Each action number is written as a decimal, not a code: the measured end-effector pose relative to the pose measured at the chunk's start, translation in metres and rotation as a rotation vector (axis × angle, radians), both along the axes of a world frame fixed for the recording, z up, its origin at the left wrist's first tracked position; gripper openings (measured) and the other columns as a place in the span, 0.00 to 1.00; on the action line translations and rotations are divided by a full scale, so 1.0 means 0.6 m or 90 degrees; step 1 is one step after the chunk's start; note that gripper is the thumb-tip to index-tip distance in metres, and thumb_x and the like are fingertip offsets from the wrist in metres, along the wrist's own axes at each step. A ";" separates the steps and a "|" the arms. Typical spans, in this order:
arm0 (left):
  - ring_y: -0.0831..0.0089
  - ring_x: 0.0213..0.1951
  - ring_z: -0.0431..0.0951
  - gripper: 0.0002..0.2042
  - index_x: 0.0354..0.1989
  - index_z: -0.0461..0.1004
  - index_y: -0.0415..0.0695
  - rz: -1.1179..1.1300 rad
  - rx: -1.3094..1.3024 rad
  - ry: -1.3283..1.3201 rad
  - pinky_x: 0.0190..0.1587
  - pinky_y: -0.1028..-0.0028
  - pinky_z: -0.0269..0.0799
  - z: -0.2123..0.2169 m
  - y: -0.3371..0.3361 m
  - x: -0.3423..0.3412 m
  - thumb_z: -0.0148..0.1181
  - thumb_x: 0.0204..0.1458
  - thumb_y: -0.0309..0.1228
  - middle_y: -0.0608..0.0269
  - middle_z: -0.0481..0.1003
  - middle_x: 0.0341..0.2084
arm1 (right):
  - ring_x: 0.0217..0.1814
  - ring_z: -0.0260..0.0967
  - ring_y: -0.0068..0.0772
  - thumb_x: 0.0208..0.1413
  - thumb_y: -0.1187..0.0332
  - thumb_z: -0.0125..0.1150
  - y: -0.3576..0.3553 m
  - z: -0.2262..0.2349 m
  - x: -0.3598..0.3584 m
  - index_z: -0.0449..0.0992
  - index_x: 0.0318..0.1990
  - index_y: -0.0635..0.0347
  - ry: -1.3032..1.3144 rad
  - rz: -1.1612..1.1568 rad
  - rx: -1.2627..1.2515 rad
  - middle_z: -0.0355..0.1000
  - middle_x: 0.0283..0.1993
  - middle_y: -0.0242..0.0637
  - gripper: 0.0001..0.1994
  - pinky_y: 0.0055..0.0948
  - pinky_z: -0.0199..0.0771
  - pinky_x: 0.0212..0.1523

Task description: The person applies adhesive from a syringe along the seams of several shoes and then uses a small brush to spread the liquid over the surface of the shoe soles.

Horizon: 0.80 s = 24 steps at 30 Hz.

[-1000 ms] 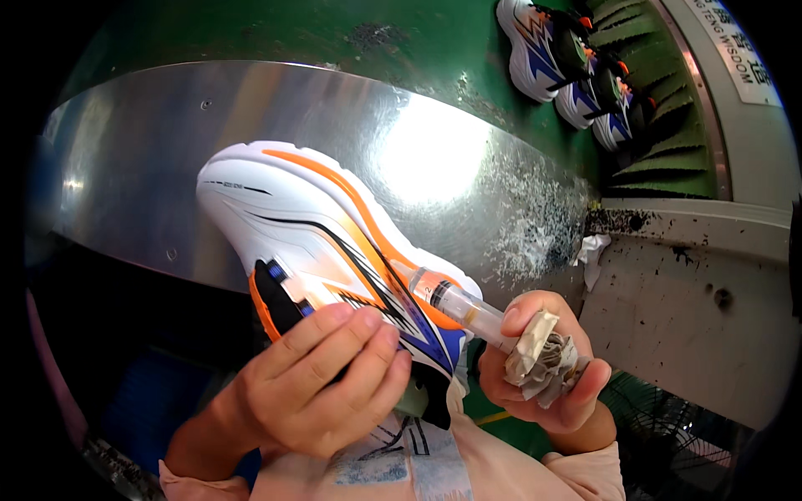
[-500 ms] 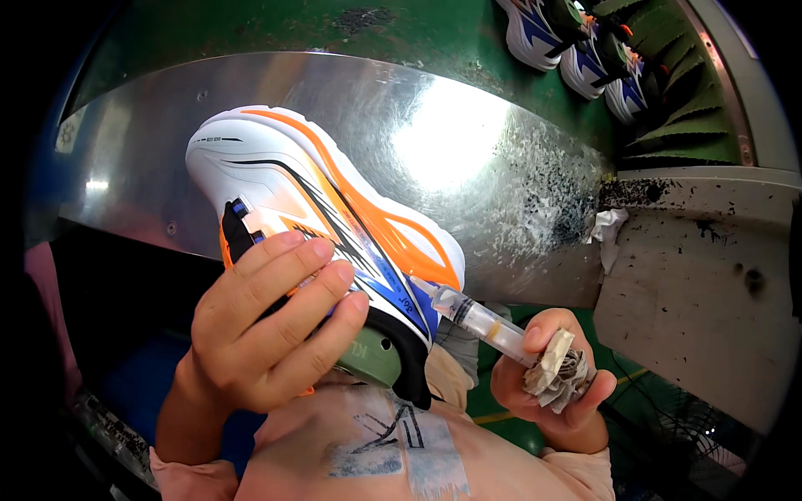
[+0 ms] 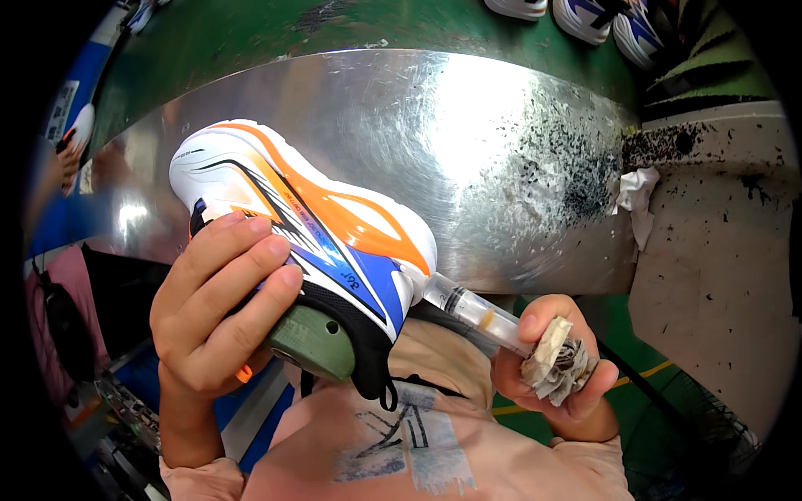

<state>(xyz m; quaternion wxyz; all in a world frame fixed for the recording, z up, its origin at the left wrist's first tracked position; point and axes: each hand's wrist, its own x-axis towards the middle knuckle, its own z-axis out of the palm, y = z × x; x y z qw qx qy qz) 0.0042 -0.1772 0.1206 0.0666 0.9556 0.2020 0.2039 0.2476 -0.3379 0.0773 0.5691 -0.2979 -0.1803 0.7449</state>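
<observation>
My left hand [image 3: 230,305] is closed around the upper of a white, orange and blue running shoe [image 3: 322,217], held on its side with the toe to the far left. A green shoe last [image 3: 313,342] fills the shoe's opening, and a black pull loop hangs from the heel. In my right hand [image 3: 555,359] is a clear plastic syringe [image 3: 476,316], its barrel slanting up to the left. The syringe tip meets the heel by the edge of the sole; the very point is hidden. Crumpled, paper-like wrapping [image 3: 558,361] covers the syringe's rear end in my palm.
A shiny metal plate [image 3: 368,108], scuffed with dark specks at right, lies beyond the shoe on a green surface [image 3: 251,33]. More shoes [image 3: 585,18] stand at the far right beside green flaps [image 3: 710,63]. White crumpled tissue [image 3: 637,200] clings to a grey panel [image 3: 710,250]. Another person's hand [image 3: 63,171] shows at far left.
The shoe has shifted left and tilted, showing more of its sole edge. The syringe has stayed at the heel, its tip now against it. Another person's hand and a shoe have appeared at left.
</observation>
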 end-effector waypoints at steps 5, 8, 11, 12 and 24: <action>0.53 0.40 0.79 0.11 0.35 0.77 0.37 -0.017 -0.003 0.046 0.47 0.60 0.75 0.010 0.010 0.016 0.62 0.42 0.27 0.51 0.77 0.34 | 0.34 0.61 0.18 0.47 0.34 0.53 -0.009 0.001 0.004 0.55 0.57 0.70 0.000 0.009 -0.035 0.65 0.36 0.35 0.45 0.19 0.64 0.33; 0.53 0.41 0.78 0.15 0.37 0.76 0.36 -0.035 0.000 0.088 0.48 0.60 0.74 0.021 0.023 0.030 0.64 0.38 0.28 0.50 0.77 0.35 | 0.28 0.58 0.16 0.48 0.33 0.51 -0.014 -0.013 -0.003 0.55 0.55 0.67 -0.011 -0.031 -0.006 0.65 0.32 0.35 0.43 0.18 0.58 0.27; 0.53 0.43 0.77 0.20 0.39 0.76 0.36 -0.070 -0.011 0.138 0.46 0.62 0.73 0.034 0.042 0.049 0.67 0.33 0.29 0.51 0.77 0.37 | 0.19 0.52 0.15 0.49 0.32 0.49 -0.011 -0.016 -0.016 0.55 0.53 0.64 -0.046 -0.096 -0.002 0.63 0.24 0.35 0.41 0.16 0.50 0.19; 0.53 0.42 0.77 0.22 0.40 0.75 0.36 -0.092 -0.009 0.153 0.44 0.63 0.73 0.036 0.053 0.056 0.68 0.32 0.30 0.52 0.76 0.37 | 0.18 0.51 0.15 0.50 0.32 0.48 -0.009 -0.017 -0.020 0.54 0.53 0.64 -0.046 -0.116 -0.005 0.63 0.22 0.34 0.41 0.16 0.48 0.17; 0.55 0.30 0.74 0.34 0.43 0.69 0.35 -0.037 0.010 0.317 0.32 0.66 0.68 0.050 0.020 0.124 0.71 0.34 0.49 0.51 0.72 0.29 | 0.22 0.49 0.14 0.51 0.33 0.47 -0.029 -0.027 -0.023 0.53 0.57 0.66 0.006 -0.244 0.001 0.62 0.26 0.33 0.42 0.15 0.48 0.22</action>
